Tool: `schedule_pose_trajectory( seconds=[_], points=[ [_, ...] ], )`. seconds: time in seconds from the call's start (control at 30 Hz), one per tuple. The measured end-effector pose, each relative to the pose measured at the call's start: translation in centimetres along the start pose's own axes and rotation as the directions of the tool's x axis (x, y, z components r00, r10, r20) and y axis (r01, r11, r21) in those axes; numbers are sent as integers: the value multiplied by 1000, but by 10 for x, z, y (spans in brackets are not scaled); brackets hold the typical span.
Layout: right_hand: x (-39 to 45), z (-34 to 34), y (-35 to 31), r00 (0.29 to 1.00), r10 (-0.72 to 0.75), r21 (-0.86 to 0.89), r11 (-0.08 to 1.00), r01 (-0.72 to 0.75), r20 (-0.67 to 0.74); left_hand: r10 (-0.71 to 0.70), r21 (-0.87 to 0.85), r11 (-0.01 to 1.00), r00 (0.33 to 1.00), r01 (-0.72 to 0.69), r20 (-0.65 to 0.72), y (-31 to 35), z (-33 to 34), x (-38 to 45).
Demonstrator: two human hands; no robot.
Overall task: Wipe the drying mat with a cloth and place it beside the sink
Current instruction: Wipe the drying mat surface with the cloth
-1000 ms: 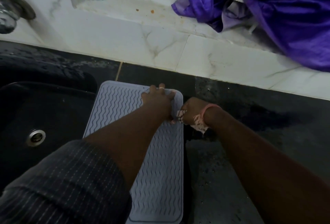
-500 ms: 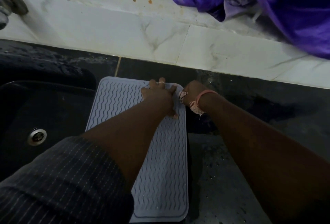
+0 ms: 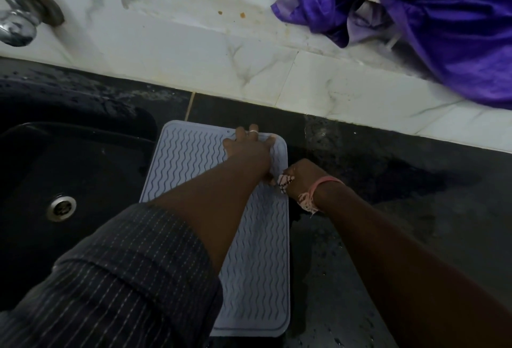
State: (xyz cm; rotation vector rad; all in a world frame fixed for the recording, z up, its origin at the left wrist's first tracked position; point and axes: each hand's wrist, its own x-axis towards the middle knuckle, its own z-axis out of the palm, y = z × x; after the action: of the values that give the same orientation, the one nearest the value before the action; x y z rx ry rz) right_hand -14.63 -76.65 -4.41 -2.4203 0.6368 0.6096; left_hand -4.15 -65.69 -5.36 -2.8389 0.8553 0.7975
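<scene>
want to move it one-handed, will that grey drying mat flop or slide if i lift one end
Probably floppy: the drying mat looks thin and lies flat, ribbed like silicone. It may cling rather than slide, since the countertop looks wet. Likely light; the left hand alone pins it.

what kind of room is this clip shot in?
Most likely a home kitchen counter. A black sink with a metal drain sits at the left, a metal tap comes out of the white tiled wall, and a ribbed drying mat lies on the dark counter beside the sink.

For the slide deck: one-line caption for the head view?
Left hand presses mat beside sink; right hand grips cloth.
</scene>
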Motion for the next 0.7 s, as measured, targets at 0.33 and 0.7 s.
schedule_pose_trajectory(
  seconds=[0.33,0.7],
  points=[
    [-9,6,0,1000,22,-27,999,-22,21,66,-87,992,957,-93,-281,5,21,-49],
    [-31,0,-7,995,39,30,999,-42,97,154,27,988,988,-154,13,3,40,-82]
  ],
)
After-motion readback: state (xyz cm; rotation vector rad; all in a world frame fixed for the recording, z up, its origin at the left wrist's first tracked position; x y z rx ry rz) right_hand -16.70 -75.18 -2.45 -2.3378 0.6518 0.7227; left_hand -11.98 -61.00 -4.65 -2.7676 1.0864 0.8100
